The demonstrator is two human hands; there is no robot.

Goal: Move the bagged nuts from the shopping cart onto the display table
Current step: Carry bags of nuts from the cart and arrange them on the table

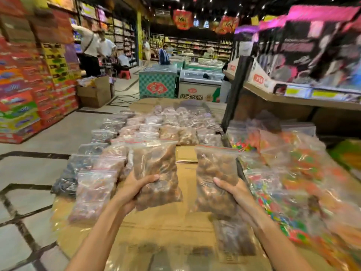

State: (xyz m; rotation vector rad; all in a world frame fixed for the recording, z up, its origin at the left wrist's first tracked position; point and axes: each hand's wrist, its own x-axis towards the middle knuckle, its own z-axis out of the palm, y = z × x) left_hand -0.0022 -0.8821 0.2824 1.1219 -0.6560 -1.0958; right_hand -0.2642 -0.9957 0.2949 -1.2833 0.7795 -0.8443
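Gripping 2 bags of nuts above display table (185, 173), left hand (134, 189) fingers (150, 178) clamped on left bag (156, 173), right hand (232, 189) on right bag (213, 177).

Supermarket, stocked shelves (197, 45), chest freezers (199, 83)

Stacked boxes (29, 94) left, freezers (158, 83) ahead, maybe candy bags (283, 182) right.

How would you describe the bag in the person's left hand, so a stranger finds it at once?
Start at the cardboard-covered display table. Above its bare middle strip, two hands each hold a clear zip bag of brown nuts. The left hand grips the left nut bag, beside the rows of paler bags.
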